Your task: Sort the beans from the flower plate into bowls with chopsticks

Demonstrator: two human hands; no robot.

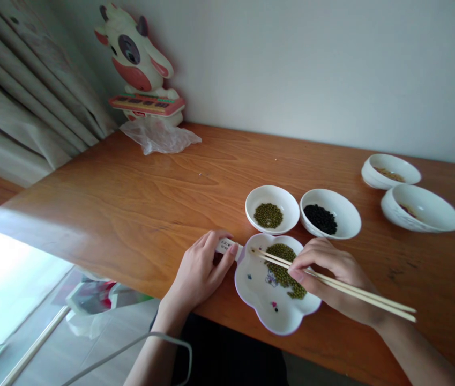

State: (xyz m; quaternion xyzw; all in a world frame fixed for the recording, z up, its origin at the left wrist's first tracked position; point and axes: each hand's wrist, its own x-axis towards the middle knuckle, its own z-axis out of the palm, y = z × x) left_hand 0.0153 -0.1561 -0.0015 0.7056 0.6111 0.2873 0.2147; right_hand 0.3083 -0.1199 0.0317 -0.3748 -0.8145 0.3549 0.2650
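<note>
A flower-shaped white plate (pixel 257 297) with a purple rim lies at the table's front edge, with green mung beans (pixel 281 265) spread over its middle and right. My left hand (pixel 201 268) pinches a short white tab with dark print at the plate's left side, which looks like its handle. In my right hand (pixel 329 273) is a pair of wooden chopsticks (pixel 366 295), slanting left over the plate. Their tips are near its upper left, apparently at a single bean. Just behind the plate stand a white bowl (pixel 287 206) of mung beans and a white bowl (pixel 348 217) of black beans.
Two more white bowls stand at the right, the rear one (pixel 406 169) and the front one (pixel 436 209), each with a little light-brown content. At the back left, a cow-shaped toy keyboard (pixel 142 69) stands behind a crumpled clear plastic bag (pixel 161 139). A grey cable (pixel 131 343) crosses my left forearm.
</note>
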